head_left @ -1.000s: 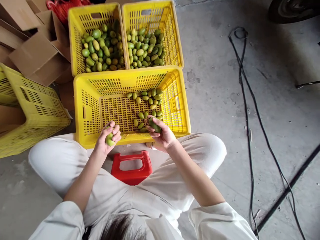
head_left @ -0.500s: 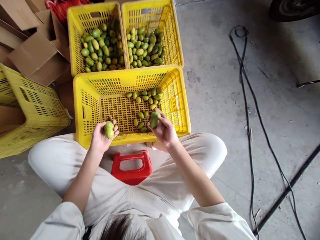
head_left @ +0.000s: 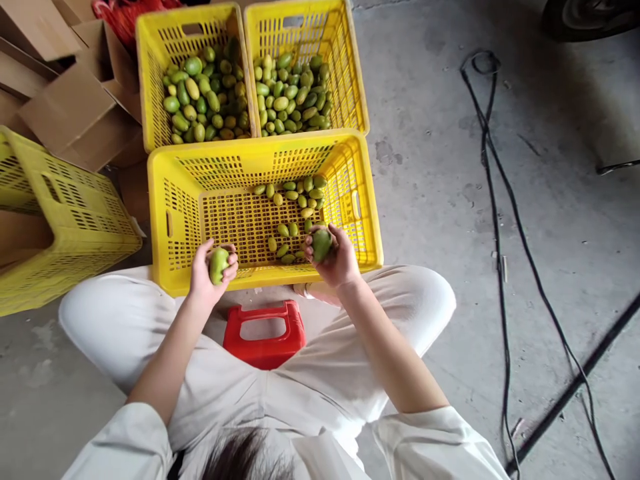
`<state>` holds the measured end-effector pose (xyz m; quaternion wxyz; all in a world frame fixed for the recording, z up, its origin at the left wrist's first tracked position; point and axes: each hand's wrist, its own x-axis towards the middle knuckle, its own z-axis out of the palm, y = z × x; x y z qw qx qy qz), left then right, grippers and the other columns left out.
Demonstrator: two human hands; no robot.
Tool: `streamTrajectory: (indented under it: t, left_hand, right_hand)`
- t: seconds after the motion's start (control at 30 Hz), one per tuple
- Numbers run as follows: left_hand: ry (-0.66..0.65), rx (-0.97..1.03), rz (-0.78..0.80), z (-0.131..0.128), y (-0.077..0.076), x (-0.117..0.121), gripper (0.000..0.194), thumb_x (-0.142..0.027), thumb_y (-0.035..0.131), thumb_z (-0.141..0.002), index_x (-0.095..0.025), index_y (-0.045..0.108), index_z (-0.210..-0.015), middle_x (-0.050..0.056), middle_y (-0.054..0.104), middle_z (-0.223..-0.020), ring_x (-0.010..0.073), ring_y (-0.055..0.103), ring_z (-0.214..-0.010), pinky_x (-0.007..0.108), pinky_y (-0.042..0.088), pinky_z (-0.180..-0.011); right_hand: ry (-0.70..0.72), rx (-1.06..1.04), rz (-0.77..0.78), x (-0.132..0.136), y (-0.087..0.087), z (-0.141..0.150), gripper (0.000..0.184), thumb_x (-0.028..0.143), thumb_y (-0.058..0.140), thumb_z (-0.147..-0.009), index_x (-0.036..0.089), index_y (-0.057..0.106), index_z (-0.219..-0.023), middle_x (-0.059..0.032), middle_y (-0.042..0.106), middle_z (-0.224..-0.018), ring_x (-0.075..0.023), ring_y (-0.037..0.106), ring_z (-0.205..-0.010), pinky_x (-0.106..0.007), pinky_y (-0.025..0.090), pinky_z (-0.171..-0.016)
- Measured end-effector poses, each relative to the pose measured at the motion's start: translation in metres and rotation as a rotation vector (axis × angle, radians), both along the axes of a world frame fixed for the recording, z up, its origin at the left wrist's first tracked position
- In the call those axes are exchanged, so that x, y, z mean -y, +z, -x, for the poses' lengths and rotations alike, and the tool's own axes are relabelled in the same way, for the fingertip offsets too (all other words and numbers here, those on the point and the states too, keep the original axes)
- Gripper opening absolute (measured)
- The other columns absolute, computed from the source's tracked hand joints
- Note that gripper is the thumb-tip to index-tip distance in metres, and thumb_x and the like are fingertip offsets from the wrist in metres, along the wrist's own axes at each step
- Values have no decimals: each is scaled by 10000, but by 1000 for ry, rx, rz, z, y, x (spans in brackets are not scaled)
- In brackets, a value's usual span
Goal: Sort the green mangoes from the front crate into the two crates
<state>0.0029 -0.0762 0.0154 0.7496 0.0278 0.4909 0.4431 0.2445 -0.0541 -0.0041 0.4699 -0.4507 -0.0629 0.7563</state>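
Note:
My left hand (head_left: 209,275) is closed round a light green mango (head_left: 219,265) over the near left edge of the front yellow crate (head_left: 195,156). In my right hand (head_left: 342,263) lies a darker green mango (head_left: 321,245), fingers curled about it, above the crate's near right part. Several small green and yellowish mangoes (head_left: 303,195) rest on the slatted floor of this crate, mostly on its right side. A few of them sit close to my right hand and are partly covered by it.
Behind stand two yellow crates (head_left: 249,73) holding many green fruits (head_left: 200,100). Cardboard boxes (head_left: 75,110) and another yellow crate (head_left: 85,200) are at the left. A red plastic stool (head_left: 265,350) is between my legs. Black cables (head_left: 515,220) lie on the concrete floor, right, near a wheel (head_left: 575,20).
Both hands have shifted slightly to the right, each keeping its mango. The mangoes are turned a little in the fingers. The fruits in the crates look unmoved.

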Motion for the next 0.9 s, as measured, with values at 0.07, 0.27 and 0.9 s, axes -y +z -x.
streamTrajectory:
  t: [0.07,0.27,0.9]
  left_hand:
    - [144,-58,-17,6,0,-6,202,-324,613,-759,-124,628,-787,30,589,-671,87,563,-530,174,453,-443]
    - [71,-160,-166,3,-5,-2,259,-110,750,-631,-139,665,-875,56,675,-899,119,651,-797,196,537,-708]
    - [-64,-93,-272,2,3,0,345,-232,793,-688,-169,644,-992,63,648,-934,159,644,-808,278,532,-695]
  right_hand:
    - [-49,-14,-53,-3,3,-2,242,349,696,-735,237,581,-916,1,663,-822,-146,631,-727,-252,515,-571]
    - [88,-4,-81,3,8,6,356,259,819,-619,222,563,-864,30,620,-745,-113,576,-638,-205,449,-486]
    - [186,-118,-183,5,20,6,413,281,771,-608,231,581,-971,-10,643,-915,-153,609,-728,-282,522,-593]
